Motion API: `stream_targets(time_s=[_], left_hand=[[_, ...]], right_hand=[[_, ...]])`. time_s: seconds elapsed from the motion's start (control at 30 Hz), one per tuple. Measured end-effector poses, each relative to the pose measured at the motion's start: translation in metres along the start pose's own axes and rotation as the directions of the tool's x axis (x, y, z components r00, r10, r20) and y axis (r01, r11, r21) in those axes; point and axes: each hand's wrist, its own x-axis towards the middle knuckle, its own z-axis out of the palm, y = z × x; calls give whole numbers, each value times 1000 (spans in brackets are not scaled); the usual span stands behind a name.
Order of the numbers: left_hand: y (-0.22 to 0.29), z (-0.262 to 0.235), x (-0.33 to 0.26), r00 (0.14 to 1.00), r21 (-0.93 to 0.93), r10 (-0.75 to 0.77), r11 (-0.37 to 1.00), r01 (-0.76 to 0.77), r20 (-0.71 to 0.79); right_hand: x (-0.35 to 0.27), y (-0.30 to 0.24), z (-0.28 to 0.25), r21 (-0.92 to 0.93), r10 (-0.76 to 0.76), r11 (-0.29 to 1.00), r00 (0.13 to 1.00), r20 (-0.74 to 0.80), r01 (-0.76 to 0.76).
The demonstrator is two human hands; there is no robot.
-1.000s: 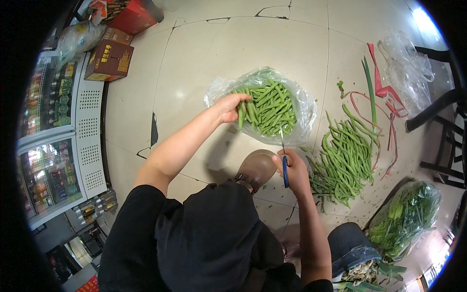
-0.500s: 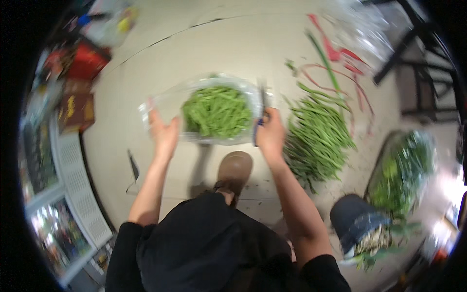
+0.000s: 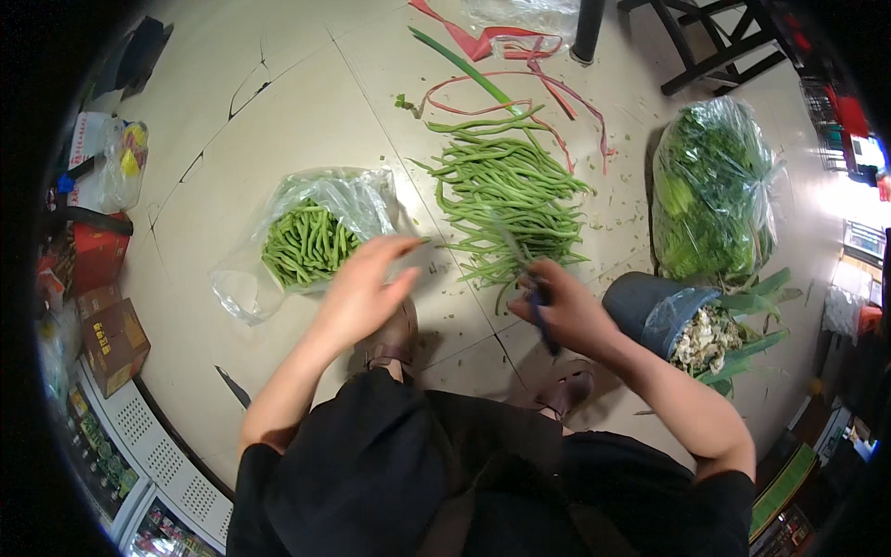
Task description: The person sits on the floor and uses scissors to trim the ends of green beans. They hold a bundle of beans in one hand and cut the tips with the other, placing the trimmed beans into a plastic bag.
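Observation:
My right hand (image 3: 563,309) grips a knife with a blue handle (image 3: 542,318), its blade reaching into the near edge of a heap of long green beans (image 3: 506,199) on the floor. My left hand (image 3: 364,284) hovers open with spread fingers between that heap and a clear plastic bag of cut green beans (image 3: 311,239), holding nothing. The bag lies open on the floor tiles to the left.
A black bucket with scraps (image 3: 676,317) stands right of my right hand. A clear bag of leafy greens (image 3: 710,190) lies beyond it. Red strings (image 3: 520,65) and a chair leg (image 3: 587,30) are at the top. Cardboard boxes (image 3: 109,343) sit at the left. My shoes (image 3: 395,342) are below my hands.
My left hand has let go of the bag's rim and moved right toward the loose beans. My right hand with the knife has dropped to the near edge of the heap.

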Motion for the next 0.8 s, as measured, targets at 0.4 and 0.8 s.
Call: stream_targets(time_s=[0.4,0.8], left_hand=[[-36,174,170,904,614,356,666,-423,237],[-3,150,195,851,432,160,806,-405,500]], right_hand=[[-127,48,-56,678,238,735,941,-239,-14],[-151,43,-66,746,74,664,988,-135,52]])
